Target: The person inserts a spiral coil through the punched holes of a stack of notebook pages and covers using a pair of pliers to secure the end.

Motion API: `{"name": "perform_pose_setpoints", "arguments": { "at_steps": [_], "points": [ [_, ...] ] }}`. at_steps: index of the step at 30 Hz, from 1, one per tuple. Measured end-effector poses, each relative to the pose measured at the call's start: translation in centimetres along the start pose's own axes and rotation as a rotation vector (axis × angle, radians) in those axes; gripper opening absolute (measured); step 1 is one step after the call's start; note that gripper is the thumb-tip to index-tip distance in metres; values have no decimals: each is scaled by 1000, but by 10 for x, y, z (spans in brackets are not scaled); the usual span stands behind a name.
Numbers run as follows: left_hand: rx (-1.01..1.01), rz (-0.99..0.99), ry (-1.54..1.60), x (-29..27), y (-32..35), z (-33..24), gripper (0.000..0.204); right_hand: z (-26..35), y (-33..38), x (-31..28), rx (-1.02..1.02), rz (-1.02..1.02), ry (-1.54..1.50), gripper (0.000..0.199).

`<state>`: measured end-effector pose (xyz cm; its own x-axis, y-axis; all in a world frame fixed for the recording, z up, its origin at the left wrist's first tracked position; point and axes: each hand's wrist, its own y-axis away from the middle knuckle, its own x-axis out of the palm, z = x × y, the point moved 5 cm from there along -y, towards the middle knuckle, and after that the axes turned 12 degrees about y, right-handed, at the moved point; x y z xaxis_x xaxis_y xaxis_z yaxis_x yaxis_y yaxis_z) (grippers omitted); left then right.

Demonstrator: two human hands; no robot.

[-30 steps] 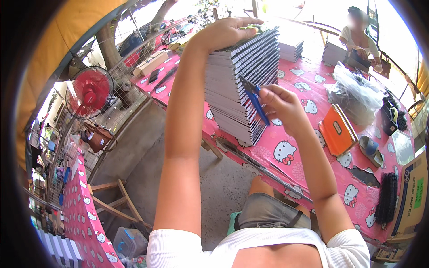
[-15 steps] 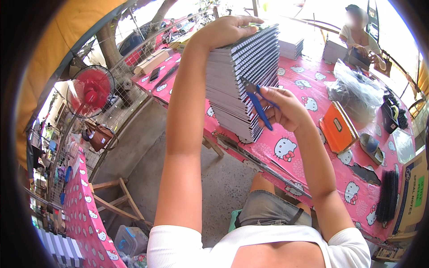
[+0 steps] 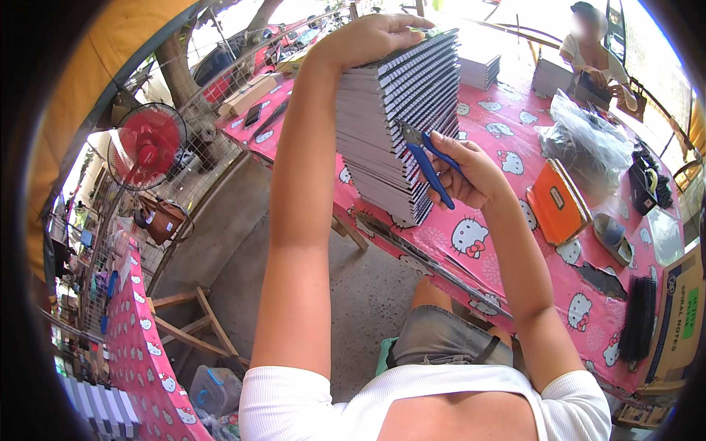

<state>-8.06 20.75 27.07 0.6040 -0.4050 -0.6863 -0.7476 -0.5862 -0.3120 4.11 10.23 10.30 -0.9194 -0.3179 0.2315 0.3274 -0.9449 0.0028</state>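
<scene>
A tall stack of spiral notebooks (image 3: 386, 140) stands at the near edge of the pink table, its coil-bound edges facing right. My left hand (image 3: 368, 40) lies on top of the stack, fingers stretched forward and flat over the top cover. Beside the coils, my right hand (image 3: 467, 173) grips wire cutters (image 3: 439, 184) with blue handles. Their handles are spread apart, and the metal jaws are up against the coil ends partway down the stack. Whether the jaws have a wire between them is too small to tell.
Right of the stack lie an orange notebook (image 3: 557, 202), a clear plastic bag (image 3: 581, 143), a slipper (image 3: 612, 239), black coils (image 3: 637, 320) and a cardboard box (image 3: 673, 316). Across the table (image 3: 493, 198) sits another person (image 3: 596, 66). A red fan (image 3: 147, 147) stands at left.
The cutters' handles have opened wider in my right hand, with the jaws slightly higher along the coils. My left hand stays on top of the stack.
</scene>
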Motion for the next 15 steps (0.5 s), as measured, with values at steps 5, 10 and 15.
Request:
{"name": "perform_pose_setpoints", "arguments": {
  "at_steps": [5, 10, 15],
  "points": [
    [14, -30, -53, 6, 10, -16, 42, 14, 22, 8, -660, -514, 981, 43],
    [7, -108, -162, 8, 13, -21, 42, 16, 31, 18, -1005, -784, 1243, 39],
    [132, 44, 157, 17, 6, -22, 36, -10, 0, -14, -133, -217, 437, 41]
  ]
}}
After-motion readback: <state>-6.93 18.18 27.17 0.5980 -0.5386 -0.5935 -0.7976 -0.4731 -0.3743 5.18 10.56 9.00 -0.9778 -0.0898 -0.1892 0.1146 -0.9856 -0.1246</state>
